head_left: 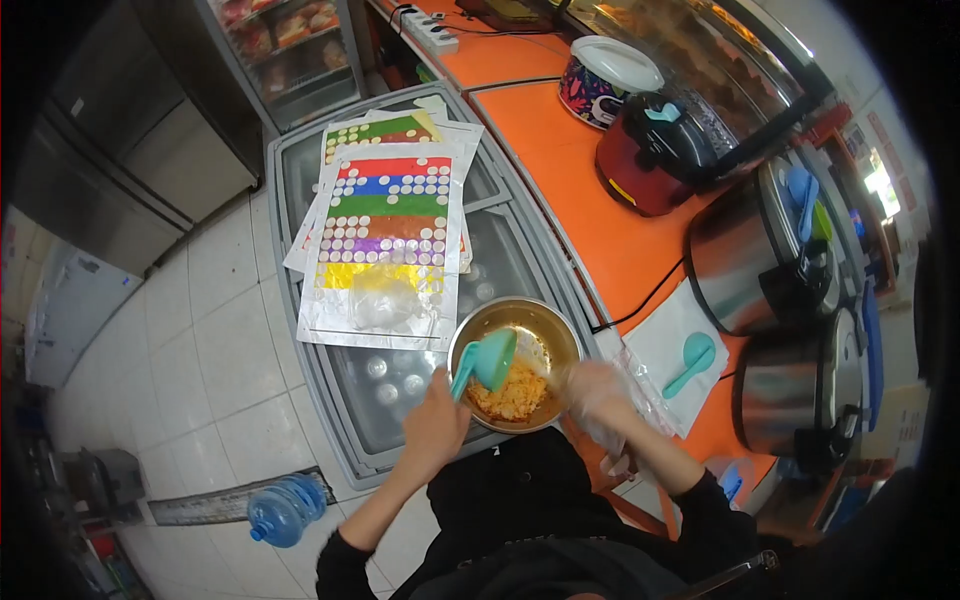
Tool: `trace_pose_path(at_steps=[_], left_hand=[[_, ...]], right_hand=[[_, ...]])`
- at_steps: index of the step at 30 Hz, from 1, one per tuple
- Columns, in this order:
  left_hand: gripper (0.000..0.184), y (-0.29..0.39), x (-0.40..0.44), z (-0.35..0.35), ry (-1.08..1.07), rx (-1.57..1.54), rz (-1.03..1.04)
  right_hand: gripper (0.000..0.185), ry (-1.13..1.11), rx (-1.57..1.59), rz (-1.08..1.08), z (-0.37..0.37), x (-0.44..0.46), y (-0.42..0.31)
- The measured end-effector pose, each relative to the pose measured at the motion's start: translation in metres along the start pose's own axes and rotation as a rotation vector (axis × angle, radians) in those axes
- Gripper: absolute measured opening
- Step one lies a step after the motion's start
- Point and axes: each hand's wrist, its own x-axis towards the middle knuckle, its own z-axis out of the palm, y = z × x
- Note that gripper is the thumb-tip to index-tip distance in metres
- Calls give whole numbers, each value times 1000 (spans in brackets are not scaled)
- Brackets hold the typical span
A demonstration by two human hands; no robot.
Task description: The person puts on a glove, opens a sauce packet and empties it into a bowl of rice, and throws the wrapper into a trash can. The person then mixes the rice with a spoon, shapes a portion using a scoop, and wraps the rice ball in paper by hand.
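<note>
- The left hand point(437, 420) is closed round the handle of a green scoop point(496, 358), tilted over the pot point(562, 345).
- The gloved right hand point(598, 398) blurs beside the rim; I cannot tell its grip.
- Orange food point(512, 393) lies inside.

- Pot point(480, 325): on the freezer's point(345, 385) near end, food point(515, 398) inside.
- Beyond pot: sheets point(390, 215) on freezer.
- Right of pot: counter point(550, 150) bearing cookers point(735, 250), scoop point(699, 350).
- Left of pot: bottle point(290, 510) on floor point(235, 355).
</note>
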Motion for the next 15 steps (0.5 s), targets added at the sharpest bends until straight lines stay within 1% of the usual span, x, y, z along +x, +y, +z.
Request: trace_pose_path(at_steps=[1,2,4,5,7,8,9,10,11,12,13,14,15], left_hand=[[40,18,13,-11,-34,285,49],[40,24,30,-2,-32,299,61],[38,26,65,27,-278,607,37],[38,30,67,26,-270,619,51],[40,38,69,27,-647,729,330],[40,39,66,28,-656,734,340],[42,39,63,27,-701,678,297],[45,39,61,28,-749,625,250],[45,38,59,32,-765,635,254],[50,36,55,37,-746,515,175],[54,34,50,42,-722,395,94],[54,33,44,46,-730,403,90],[60,34,36,50,-656,336,73]], right_hand=[[31,95,71,-44,-3,15,20],[31,108,82,-36,11,32,48],[36,2,-71,-52,48,66,97],[36,17,-66,-41,54,61,99],[33,-221,297,-16,78,35,91],[32,-90,331,32,76,10,71],[30,42,361,80,66,-17,44],[28,132,331,54,73,-33,26],[27,220,306,31,78,-43,8],[27,213,322,43,71,-46,-17],[25,40,296,221,62,-46,-44],[24,-130,261,391,58,-44,-62],[24,-132,269,388,62,-42,-72]])
